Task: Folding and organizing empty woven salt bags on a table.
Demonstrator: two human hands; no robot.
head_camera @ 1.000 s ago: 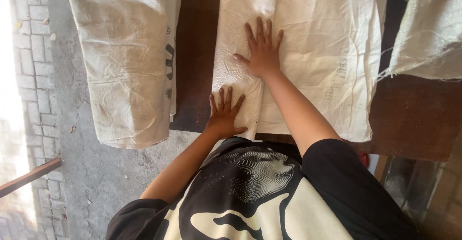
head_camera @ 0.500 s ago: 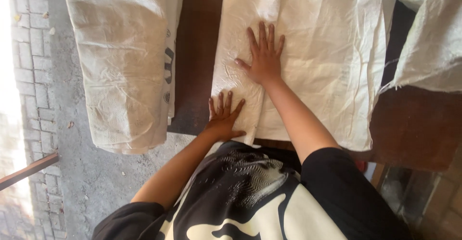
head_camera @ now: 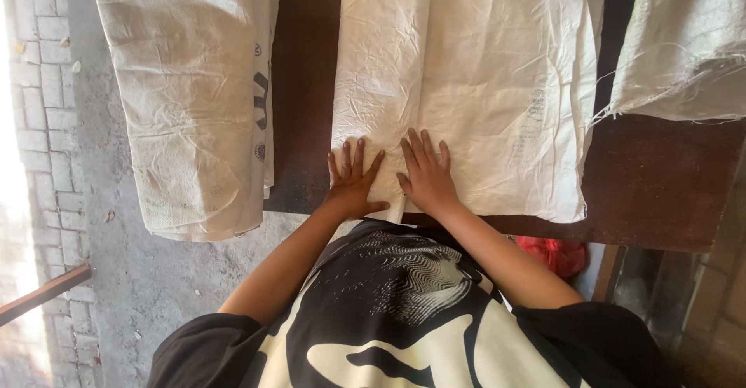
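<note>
Both the left hand point(head_camera: 353, 182) and right hand point(head_camera: 426, 174) lie flat, fingers spread, gripping nothing, on the white woven sack point(head_camera: 466, 85) at its near edge — best pressed evenly along the central fold so the crease sets straight.

Both arms reached forward, bare below short sleeves. The left hand point(head_camera: 353, 186) and right hand point(head_camera: 426, 176) lay flat, palms down, side by side, fingers point(head_camera: 420, 145) spread.

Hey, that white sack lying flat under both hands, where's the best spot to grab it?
Probably the near edge of the white sack, between the left hand and right hand. It overhangs the table there, so fingers could pinch it from below.
</note>
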